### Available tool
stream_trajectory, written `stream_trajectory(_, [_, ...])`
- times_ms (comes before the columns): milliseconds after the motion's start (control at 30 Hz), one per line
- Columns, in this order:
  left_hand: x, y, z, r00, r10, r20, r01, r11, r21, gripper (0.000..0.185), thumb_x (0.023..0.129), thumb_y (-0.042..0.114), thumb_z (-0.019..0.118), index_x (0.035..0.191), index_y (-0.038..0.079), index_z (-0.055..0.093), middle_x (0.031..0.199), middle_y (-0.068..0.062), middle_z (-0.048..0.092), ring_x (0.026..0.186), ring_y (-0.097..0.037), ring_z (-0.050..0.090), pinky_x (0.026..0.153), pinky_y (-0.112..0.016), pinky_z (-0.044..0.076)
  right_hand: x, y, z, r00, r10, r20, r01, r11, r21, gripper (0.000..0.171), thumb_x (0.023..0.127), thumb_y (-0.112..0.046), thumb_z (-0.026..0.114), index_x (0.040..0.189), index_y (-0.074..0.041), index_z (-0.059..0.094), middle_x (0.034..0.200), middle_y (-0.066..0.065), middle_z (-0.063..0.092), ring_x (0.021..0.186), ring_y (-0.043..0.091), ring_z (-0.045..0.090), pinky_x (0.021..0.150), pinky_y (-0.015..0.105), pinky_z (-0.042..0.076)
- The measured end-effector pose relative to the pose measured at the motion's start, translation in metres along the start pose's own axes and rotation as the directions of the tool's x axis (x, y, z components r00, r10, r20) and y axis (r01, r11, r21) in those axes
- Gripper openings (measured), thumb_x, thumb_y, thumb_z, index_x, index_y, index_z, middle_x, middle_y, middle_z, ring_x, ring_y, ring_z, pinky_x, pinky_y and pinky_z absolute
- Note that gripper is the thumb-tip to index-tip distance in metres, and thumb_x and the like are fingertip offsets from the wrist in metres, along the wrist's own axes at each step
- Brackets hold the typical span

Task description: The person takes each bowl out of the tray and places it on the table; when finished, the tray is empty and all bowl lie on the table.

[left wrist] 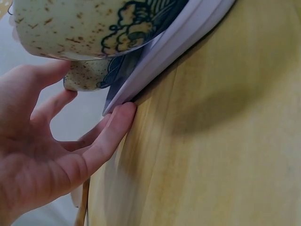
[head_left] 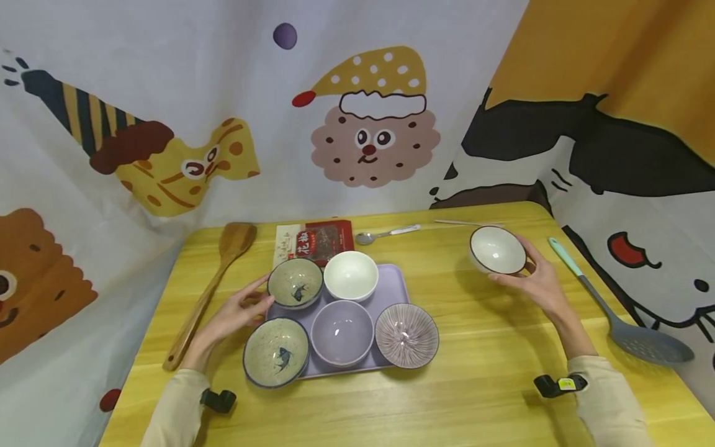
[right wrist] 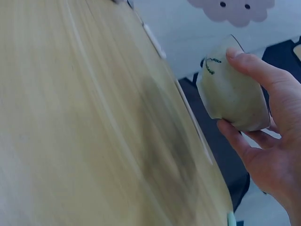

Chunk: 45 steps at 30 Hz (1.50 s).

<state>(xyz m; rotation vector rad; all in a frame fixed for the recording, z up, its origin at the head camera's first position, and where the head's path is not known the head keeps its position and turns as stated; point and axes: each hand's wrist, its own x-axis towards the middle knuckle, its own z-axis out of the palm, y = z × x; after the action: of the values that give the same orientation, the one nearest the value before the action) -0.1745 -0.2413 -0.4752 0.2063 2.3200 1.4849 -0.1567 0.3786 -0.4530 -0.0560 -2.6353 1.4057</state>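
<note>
A lavender tray [head_left: 392,284] on the yellow table [head_left: 480,391] holds several bowls: two speckled fish bowls [head_left: 295,282] [head_left: 276,352], a white bowl [head_left: 350,275], a lavender bowl [head_left: 342,332] and a pink ribbed bowl [head_left: 406,335]. My left hand [head_left: 237,312] lies at the tray's left edge with straight fingers; in the left wrist view a fingertip [left wrist: 123,112] touches the tray rim [left wrist: 188,33] under a fish bowl [left wrist: 80,23]. My right hand [head_left: 535,280] grips a white dark-rimmed bowl [head_left: 497,250] above the table's right side. The right wrist view shows that bowl [right wrist: 230,96] held between thumb and fingers [right wrist: 256,70].
A long wooden spatula [head_left: 209,292] lies left of the tray. Behind the tray are a red spice packet [head_left: 315,239], a metal spoon [head_left: 385,234] and a thin stick [head_left: 466,222]. A teal-handled skimmer [head_left: 620,316] lies at the right edge. Cartoon curtains surround the table.
</note>
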Motion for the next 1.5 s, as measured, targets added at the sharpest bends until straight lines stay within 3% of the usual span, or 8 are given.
stream_trajectory(267, [0.002, 0.005, -0.002, 0.998, 0.012, 0.061, -0.016, 0.998, 0.065, 0.073, 0.103, 0.031, 0.059, 0.163, 0.020, 0.020, 0.141, -0.036, 0.045, 0.111, -0.036, 0.064, 0.085, -0.041, 0.062, 0.004, 0.012, -0.013, 0.991, 0.106, -0.080, -0.110, 0.993, -0.047, 0.106, 0.082, -0.029, 0.086, 0.163, -0.016, 0.019, 0.161, 0.023, 0.030, 0.127, 0.037, 0.042, 0.075, 0.015, 0.041])
stream_trajectory(533, [0.008, 0.009, 0.002, 0.998, 0.038, 0.057, -0.048, 0.984, 0.171, 0.073, 0.102, 0.035, 0.060, 0.163, 0.018, 0.022, 0.139, -0.037, 0.035, 0.094, -0.029, 0.065, 0.072, -0.034, 0.059, 0.013, 0.023, -0.020, 0.973, 0.159, -0.165, -0.174, 0.982, -0.079, 0.111, 0.082, -0.036, 0.085, 0.163, -0.010, 0.015, 0.164, 0.024, 0.025, 0.133, 0.041, 0.038, 0.082, 0.017, 0.036])
stream_trajectory(700, [0.010, 0.011, 0.005, 0.998, 0.032, 0.059, -0.043, 0.981, 0.187, 0.075, 0.102, 0.037, 0.060, 0.163, 0.018, 0.021, 0.129, -0.034, 0.034, 0.077, -0.024, 0.062, 0.067, -0.032, 0.057, 0.021, 0.028, -0.025, 0.953, 0.219, -0.209, -0.244, 0.964, -0.101, 0.113, 0.081, -0.041, 0.085, 0.163, -0.010, 0.014, 0.164, 0.026, 0.025, 0.139, 0.046, 0.037, 0.101, 0.046, 0.045])
stream_trajectory(767, [0.010, 0.010, 0.005, 0.997, 0.044, 0.064, -0.055, 0.982, 0.180, 0.075, 0.103, 0.036, 0.059, 0.163, 0.018, 0.020, 0.126, -0.032, 0.034, 0.074, -0.023, 0.061, 0.066, -0.032, 0.057, 0.024, 0.030, -0.026, 0.942, 0.244, -0.229, -0.271, 0.958, -0.097, 0.113, 0.082, -0.041, 0.084, 0.163, -0.008, 0.013, 0.163, 0.028, 0.024, 0.142, 0.048, 0.035, 0.109, 0.059, 0.039])
stream_trajectory(833, [0.010, 0.009, 0.003, 0.996, 0.062, 0.061, -0.071, 0.984, 0.165, 0.074, 0.104, 0.034, 0.058, 0.164, 0.017, 0.018, 0.127, -0.033, 0.037, 0.079, -0.025, 0.063, 0.068, -0.033, 0.059, 0.026, 0.032, -0.027, 0.933, 0.262, -0.246, -0.291, 0.953, -0.086, 0.112, 0.082, -0.040, 0.083, 0.163, -0.006, 0.013, 0.163, 0.029, 0.024, 0.144, 0.050, 0.033, 0.113, 0.064, 0.034])
stream_trajectory(1067, [0.007, 0.001, -0.002, 0.994, 0.106, 0.020, -0.107, 0.991, 0.079, 0.073, 0.104, 0.017, 0.058, 0.162, 0.007, 0.016, 0.131, -0.037, 0.051, 0.110, -0.039, 0.063, 0.086, -0.039, 0.061, 0.029, 0.045, -0.032, 0.914, 0.300, -0.275, -0.327, 0.943, -0.060, 0.112, 0.082, -0.041, 0.082, 0.163, -0.008, 0.012, 0.165, 0.027, 0.021, 0.148, 0.048, 0.028, 0.118, 0.064, 0.029])
stream_trajectory(1267, [0.012, -0.006, -0.003, 0.995, 0.104, -0.003, -0.104, 0.990, 0.099, 0.068, 0.101, 0.006, 0.059, 0.157, -0.007, 0.024, 0.117, -0.030, 0.059, 0.101, -0.032, 0.066, 0.083, -0.031, 0.061, 0.028, 0.053, -0.032, 0.911, 0.299, -0.285, -0.326, 0.944, -0.049, 0.111, 0.082, -0.040, 0.082, 0.163, -0.008, 0.013, 0.165, 0.026, 0.022, 0.148, 0.048, 0.029, 0.117, 0.064, 0.030])
stream_trajectory(1500, [0.015, -0.012, -0.006, 0.995, 0.096, -0.004, -0.095, 0.987, 0.133, 0.062, 0.097, 0.008, 0.064, 0.149, -0.012, 0.037, 0.108, -0.024, 0.063, 0.091, -0.021, 0.064, 0.073, -0.025, 0.056, 0.027, 0.054, -0.032, 0.904, 0.321, -0.282, -0.344, 0.938, -0.034, 0.113, 0.084, -0.040, 0.080, 0.163, -0.004, 0.007, 0.165, 0.029, 0.015, 0.149, 0.050, 0.024, 0.118, 0.065, 0.027])
